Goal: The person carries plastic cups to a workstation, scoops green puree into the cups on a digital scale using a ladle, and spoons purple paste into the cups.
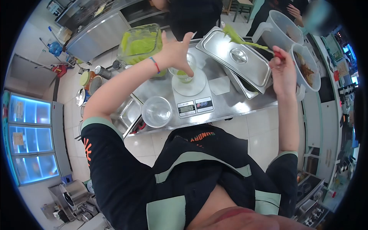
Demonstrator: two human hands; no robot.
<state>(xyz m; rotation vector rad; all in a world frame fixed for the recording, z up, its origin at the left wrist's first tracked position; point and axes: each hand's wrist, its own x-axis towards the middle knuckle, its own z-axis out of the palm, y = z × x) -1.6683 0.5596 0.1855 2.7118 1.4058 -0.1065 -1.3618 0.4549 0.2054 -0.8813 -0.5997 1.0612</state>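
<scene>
My left hand (177, 53) is over a small clear cup (184, 78) with green contents, its fingers spread around the rim; whether it touches the cup is unclear. The cup stands on a white digital scale (189, 85), whose display seems to read 105. Raised at the right, my right hand (283, 73) is closed on the red handle of a spatula (249, 43) coated in green paste. A square glass container (140, 45) of green paste is beyond my left forearm. Below the spatula, a steel lid (238, 57) lies askew on a metal pan (243, 86).
An empty clear bowl (156, 111) and a steel pan (128, 113) are at the near left. Two tall plastic pitchers (306, 67) stand at the right. Jars (96, 82) are at the left. People in dark clothes (195, 17) stand across the table (226, 109).
</scene>
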